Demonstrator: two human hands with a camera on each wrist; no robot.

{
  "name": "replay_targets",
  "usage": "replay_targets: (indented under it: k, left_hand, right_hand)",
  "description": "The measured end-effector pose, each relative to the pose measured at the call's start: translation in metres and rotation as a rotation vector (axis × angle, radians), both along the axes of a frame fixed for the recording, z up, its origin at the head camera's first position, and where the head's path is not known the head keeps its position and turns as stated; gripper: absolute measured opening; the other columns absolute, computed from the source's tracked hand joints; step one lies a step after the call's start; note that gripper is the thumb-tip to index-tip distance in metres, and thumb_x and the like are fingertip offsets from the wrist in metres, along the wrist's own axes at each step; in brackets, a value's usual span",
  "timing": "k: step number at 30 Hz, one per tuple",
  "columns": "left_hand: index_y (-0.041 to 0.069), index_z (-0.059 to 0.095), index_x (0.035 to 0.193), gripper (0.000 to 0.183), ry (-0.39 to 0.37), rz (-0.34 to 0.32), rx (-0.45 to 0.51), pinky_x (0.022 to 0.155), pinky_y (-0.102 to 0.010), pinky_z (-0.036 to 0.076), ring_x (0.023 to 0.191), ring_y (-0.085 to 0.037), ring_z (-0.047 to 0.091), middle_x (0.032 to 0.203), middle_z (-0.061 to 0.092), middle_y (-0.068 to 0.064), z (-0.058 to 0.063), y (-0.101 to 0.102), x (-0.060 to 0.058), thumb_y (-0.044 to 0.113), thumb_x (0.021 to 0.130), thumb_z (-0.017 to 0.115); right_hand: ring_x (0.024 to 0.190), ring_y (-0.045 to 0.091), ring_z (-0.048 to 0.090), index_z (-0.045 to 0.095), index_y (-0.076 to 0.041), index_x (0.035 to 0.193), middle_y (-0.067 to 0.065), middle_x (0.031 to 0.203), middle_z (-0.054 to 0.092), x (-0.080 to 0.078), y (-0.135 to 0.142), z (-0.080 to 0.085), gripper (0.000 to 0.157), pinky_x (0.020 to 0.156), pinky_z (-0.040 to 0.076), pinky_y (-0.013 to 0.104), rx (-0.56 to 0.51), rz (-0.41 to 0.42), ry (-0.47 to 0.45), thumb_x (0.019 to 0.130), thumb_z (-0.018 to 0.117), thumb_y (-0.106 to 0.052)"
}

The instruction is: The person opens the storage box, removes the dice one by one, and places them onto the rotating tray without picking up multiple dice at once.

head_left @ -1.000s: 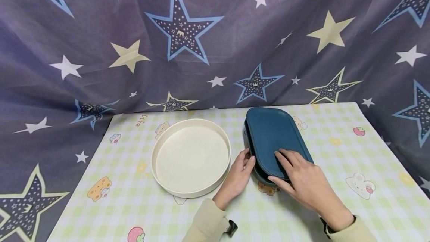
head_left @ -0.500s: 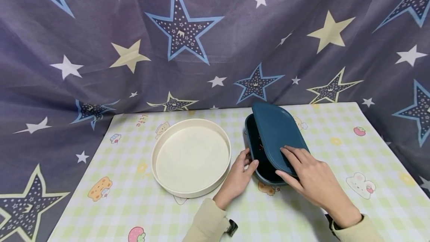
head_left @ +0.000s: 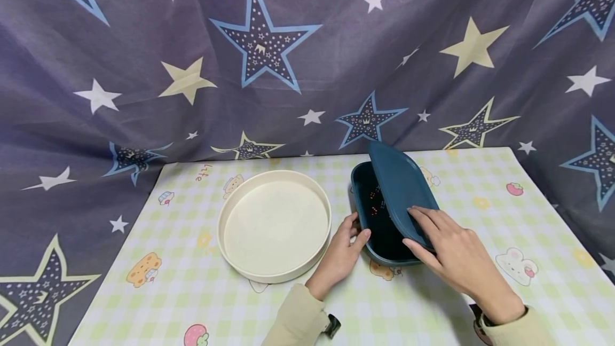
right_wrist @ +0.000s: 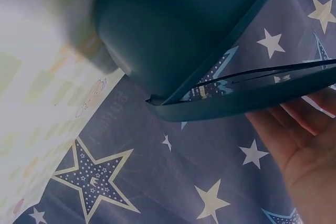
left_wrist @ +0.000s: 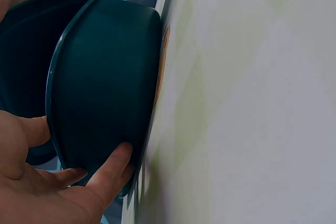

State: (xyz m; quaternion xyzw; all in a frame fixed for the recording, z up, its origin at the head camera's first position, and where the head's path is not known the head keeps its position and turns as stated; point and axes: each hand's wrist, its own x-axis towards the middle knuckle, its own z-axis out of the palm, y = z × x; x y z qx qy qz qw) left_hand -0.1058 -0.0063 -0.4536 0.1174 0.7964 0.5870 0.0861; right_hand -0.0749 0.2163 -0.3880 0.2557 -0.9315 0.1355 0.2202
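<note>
- Box (head_left: 379, 256), deep and rounded at the corners, stands upright on the checked tablecloth (head_left: 240, 314), right of the middle; its mouth is partly uncovered along the left.
- Inside it, small red-orange and pale specks show against the dark interior; whether they are loose pieces or marks, I cannot tell.
- Round tray (head_left: 276, 223), cream, with a low raised rim, sits to the left of the box, apart from it, its flat floor in full view.
- The box is dark teal, smooth and plain outside, with a thin lip round the top.
- The lid (head_left: 401, 186) matches it in colour and outline. It hangs tilted over the right part of the box, left edge raised; in the right wrist view a gap widens between lid and rim from the end where the two meet.
- The left hand (head_left: 338, 255) grips the box at its near left side, thumb at the lip, fingers spread against the outer wall.
- The right hand (head_left: 454, 252) pinches the near end of the lid, fingers on top, thumb at the edge.
- The two hands are well apart, the box's near end between them.
</note>
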Motion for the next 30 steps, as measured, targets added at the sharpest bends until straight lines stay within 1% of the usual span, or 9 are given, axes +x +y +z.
replay_targets:
  k: [5, 8, 15, 19, 23, 26, 30]
  left_hand:
    - [-0.001, 0.026, 0.142, 0.063, -0.002, -0.002, -0.005, 0.097, -0.034, 0.046, 0.117, -0.019, 0.051, 0.128, 0.052, -0.016, 0.001, 0.000, 0.000, 0.036, 0.096, 0.047]
    - [-0.001, 0.026, 0.142, 0.062, -0.004, -0.003, -0.009, 0.097, -0.033, 0.046, 0.117, -0.019, 0.051, 0.128, 0.052, -0.016, 0.001, -0.001, 0.000, 0.036, 0.096, 0.047]
    - [-0.001, 0.027, 0.142, 0.061, 0.000, -0.006, 0.001, 0.095, -0.028, 0.046, 0.116, -0.017, 0.051, 0.127, 0.053, -0.015, 0.000, -0.002, 0.000, 0.034, 0.097, 0.047]
    - [0.000, 0.026, 0.142, 0.061, 0.000, -0.009, 0.007, 0.096, -0.030, 0.046, 0.116, -0.017, 0.051, 0.127, 0.053, -0.016, 0.000, -0.002, 0.000, 0.034, 0.097, 0.047]
    - [0.000, 0.026, 0.142, 0.061, -0.002, -0.008, 0.004, 0.097, -0.032, 0.046, 0.116, -0.017, 0.051, 0.128, 0.052, -0.016, 0.000, -0.001, 0.000, 0.035, 0.097, 0.047]
    - [0.000, 0.027, 0.142, 0.060, 0.001, -0.008, 0.005, 0.096, -0.032, 0.046, 0.116, -0.017, 0.051, 0.128, 0.052, -0.015, -0.001, -0.001, -0.001, 0.034, 0.097, 0.047]
    - [0.000, 0.028, 0.142, 0.059, 0.004, -0.014, 0.011, 0.096, -0.031, 0.046, 0.115, -0.018, 0.052, 0.127, 0.053, -0.016, -0.001, 0.000, -0.001, 0.032, 0.097, 0.047]
  right_hand:
    - [0.114, 0.024, 0.051, 0.053, -0.009, 0.129, 0.007, 0.126, 0.053, 0.000, 0.003, 0.003, 0.055, 0.084, 0.052, 0.045, -0.028, 0.002, -0.016, 0.085, 0.062, -0.041]
    - [0.113, 0.023, 0.051, 0.052, -0.010, 0.130, 0.006, 0.125, 0.054, 0.000, 0.005, 0.004, 0.053, 0.086, 0.050, 0.044, -0.050, 0.002, -0.026, 0.085, 0.063, -0.037]
    - [0.113, 0.017, 0.050, 0.048, -0.018, 0.133, 0.001, 0.124, 0.054, 0.003, 0.011, 0.008, 0.050, 0.089, 0.046, 0.039, -0.123, -0.005, -0.082, 0.087, 0.063, -0.028]
    - [0.115, 0.018, 0.049, 0.047, -0.019, 0.134, 0.000, 0.125, 0.053, 0.004, 0.014, 0.010, 0.050, 0.091, 0.043, 0.037, -0.156, -0.013, -0.107, 0.088, 0.063, -0.025]
    - [0.116, 0.019, 0.049, 0.046, -0.021, 0.135, 0.000, 0.126, 0.053, 0.005, 0.018, 0.011, 0.049, 0.094, 0.041, 0.034, -0.178, -0.024, -0.111, 0.088, 0.062, -0.023]
    - [0.112, 0.019, 0.052, 0.047, -0.020, 0.134, 0.001, 0.124, 0.055, 0.005, 0.021, 0.012, 0.048, 0.094, 0.040, 0.026, -0.195, -0.016, -0.086, 0.088, 0.062, -0.021]
    - [0.103, 0.021, 0.058, 0.049, -0.016, 0.134, 0.005, 0.122, 0.058, 0.006, 0.024, 0.015, 0.048, 0.092, 0.036, 0.009, -0.226, 0.005, -0.036, 0.087, 0.062, -0.016]
